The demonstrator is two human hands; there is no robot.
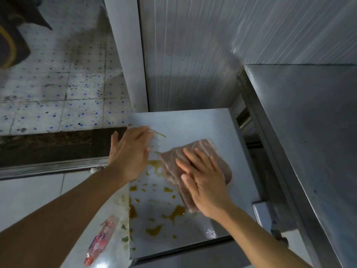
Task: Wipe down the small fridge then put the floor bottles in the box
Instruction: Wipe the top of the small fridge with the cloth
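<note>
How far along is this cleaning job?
Early on. The right hand presses a cloth flat on the fridge top, whose far part looks clean. Yellow-brown spills remain nearer and by the left hand. A bottle lies on the floor, unboxed.

Commercial kitchen: steel counter (309,132), panelled wall (193,55), grimy dotted floor tiles (58,84).

The cloth (195,171) lay on top of the small fridge (193,124), toward its right side, with the right hand (202,180) flat on it. The left hand (129,151) rested at the fridge's left edge. Spills (173,211) lay nearer the front, left of the cloth. A bottle (100,242) lay on the floor (29,200) left of the fridge. A metal counter (309,132) stood to the right.
</note>
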